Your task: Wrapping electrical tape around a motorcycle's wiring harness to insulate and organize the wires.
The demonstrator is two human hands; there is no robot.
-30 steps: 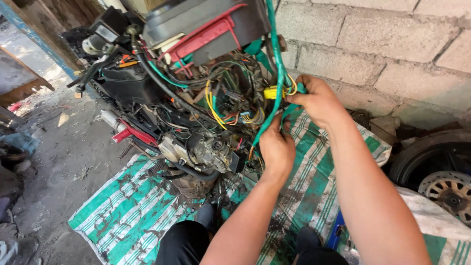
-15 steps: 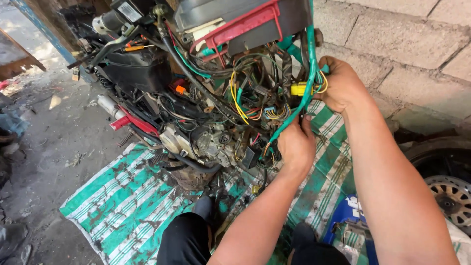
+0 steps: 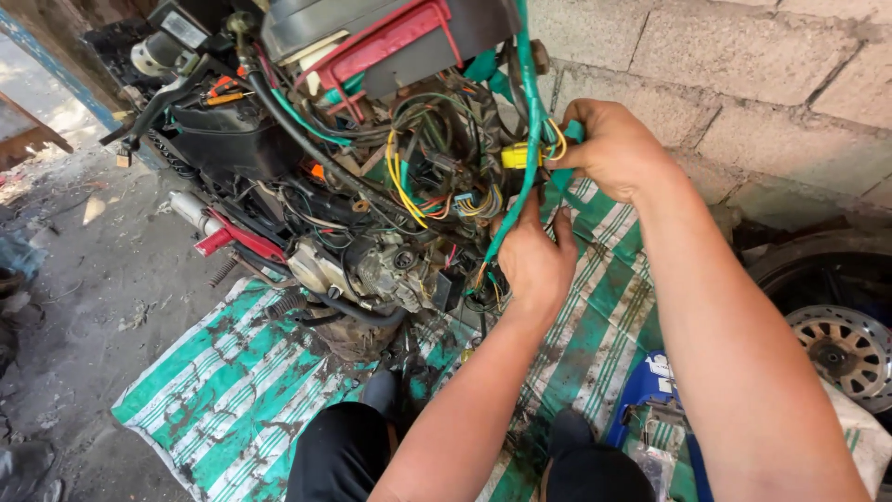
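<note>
The right hand (image 3: 618,149) is clenched around the green-wrapped wire bundle (image 3: 531,139), beside a yellow plug (image 3: 517,156). Below that grip, the left hand (image 3: 534,265) pinches the same bundle where it drops toward the engine (image 3: 372,270). Pulling hard between the two grips could probably tear thin wires (image 3: 409,191) from the tangle just left of them, or snap the plug loose.

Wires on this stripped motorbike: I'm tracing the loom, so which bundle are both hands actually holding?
The thick green-wrapped bundle. The right hand holds it by the yellow connector; the left hand grips it lower down. The loose yellow wires hang untouched.
</note>
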